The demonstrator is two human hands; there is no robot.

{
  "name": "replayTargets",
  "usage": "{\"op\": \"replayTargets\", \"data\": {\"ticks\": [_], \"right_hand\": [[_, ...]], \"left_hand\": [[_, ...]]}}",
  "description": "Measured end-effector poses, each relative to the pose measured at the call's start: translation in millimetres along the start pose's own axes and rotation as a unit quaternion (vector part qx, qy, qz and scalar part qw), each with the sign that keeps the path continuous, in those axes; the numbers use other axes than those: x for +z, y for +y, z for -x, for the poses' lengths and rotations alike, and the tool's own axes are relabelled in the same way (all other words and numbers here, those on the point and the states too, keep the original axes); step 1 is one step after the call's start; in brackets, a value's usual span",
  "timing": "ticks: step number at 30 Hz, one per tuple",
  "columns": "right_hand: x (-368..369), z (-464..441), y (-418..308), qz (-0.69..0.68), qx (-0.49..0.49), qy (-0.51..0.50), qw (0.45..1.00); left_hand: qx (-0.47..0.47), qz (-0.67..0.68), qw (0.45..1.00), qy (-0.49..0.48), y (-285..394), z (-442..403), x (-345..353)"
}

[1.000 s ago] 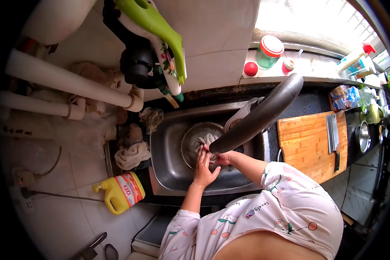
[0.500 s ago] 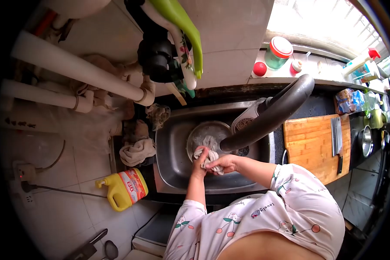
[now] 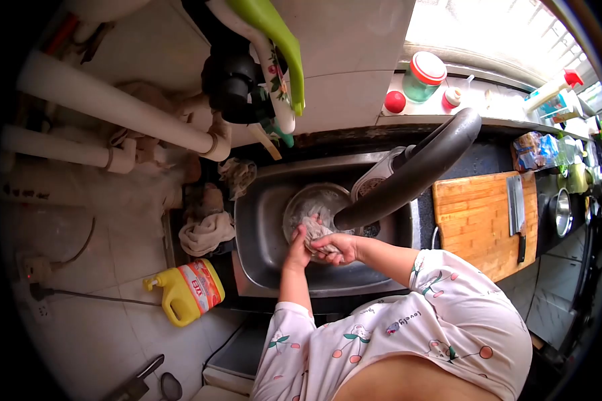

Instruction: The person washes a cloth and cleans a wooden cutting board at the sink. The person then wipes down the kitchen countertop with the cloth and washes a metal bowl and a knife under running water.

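A bunched, pale wet cloth (image 3: 318, 234) is squeezed between both hands over the sink (image 3: 261, 237). My left hand (image 3: 299, 247) grips it from the left, fingers mostly hidden behind it. On the right, my right hand (image 3: 338, 248) is closed round the other side, knuckles upward. Just beyond the hands a round metal basin (image 3: 301, 200) sits in the sink, with what looks like water in it. The dark curved faucet (image 3: 415, 174) reaches over the sink, its tip close to the cloth.
A wooden cutting board (image 3: 471, 214) with a cleaver (image 3: 517, 207) lies right of the sink. To the left are a folded cloth (image 3: 207, 235) and a yellow detergent jug (image 3: 187, 291). A red-lidded jar (image 3: 423, 77) stands on the sill. White pipes (image 3: 114, 100) cross the upper left.
Both hands stay on the cloth, which is now bunched more compactly, and the right hand has turned further over it. The whole view has shifted slightly.
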State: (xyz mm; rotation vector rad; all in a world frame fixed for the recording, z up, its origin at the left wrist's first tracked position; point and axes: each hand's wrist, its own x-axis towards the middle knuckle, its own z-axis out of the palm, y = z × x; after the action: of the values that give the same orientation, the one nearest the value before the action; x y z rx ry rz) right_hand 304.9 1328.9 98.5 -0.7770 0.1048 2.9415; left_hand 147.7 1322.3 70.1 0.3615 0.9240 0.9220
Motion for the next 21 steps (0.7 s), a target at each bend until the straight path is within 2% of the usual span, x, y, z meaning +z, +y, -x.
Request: {"op": "replayTargets", "data": {"ticks": [1, 3, 4, 7, 8, 10, 13, 14, 17, 19, 21], "right_hand": [[-7.1, -2.8, 1.9, -0.101, 0.043, -0.112, 0.988], [7.1, -0.7, 7.6, -0.153, 0.076, -0.136, 0.976], [7.7, -6.3, 13.9, -0.175, 0.07, -0.185, 0.964], [17.8, -8.4, 22.0, -0.179, 0.041, -0.23, 0.956], [23.6, -5.1, 20.2, -0.165, 0.032, -0.192, 0.967], [31.0, 0.3, 17.9, -0.138, 0.02, -0.113, 0.984], [16.6, -8.5, 16.5, -0.055, 0.059, -0.044, 0.996], [25.0, -3.7, 15.7, -0.016, 0.04, 0.029, 0.999], [23.9, -7.4, 17.5, 0.093, -0.005, 0.068, 0.993], [10.8, -23.4, 25.3, 0.221, -0.09, 0.191, 0.952], [6.1, -29.2, 29.2, 0.349, -0.155, 0.317, 0.868]], "left_hand": [[0.024, 0.081, 0.989, -0.124, 3.1, 6.1, -6.8], [-0.005, 0.12, 0.972, -0.204, 5.0, 11.6, -8.3], [-0.017, 0.138, 0.96, -0.244, 4.6, 11.7, -6.4], [-0.021, 0.172, 0.948, -0.267, 9.8, 15.5, 4.2], [-0.001, 0.174, 0.945, -0.276, 8.2, 10.2, -2.5], [-0.008, 0.152, 0.972, -0.181, 25.0, 20.6, 24.5], [-0.06, -0.031, 0.996, -0.061, 35.7, 19.3, 33.6], [-0.03, -0.076, 0.997, -0.015, 34.3, 18.0, 41.1], [-0.039, -0.125, 0.99, 0.048, 30.6, 8.6, 47.1], [-0.017, -0.224, 0.971, 0.078, 28.2, 5.4, 59.8], [0.008, -0.274, 0.957, 0.099, 22.2, 2.9, 60.8]]}}
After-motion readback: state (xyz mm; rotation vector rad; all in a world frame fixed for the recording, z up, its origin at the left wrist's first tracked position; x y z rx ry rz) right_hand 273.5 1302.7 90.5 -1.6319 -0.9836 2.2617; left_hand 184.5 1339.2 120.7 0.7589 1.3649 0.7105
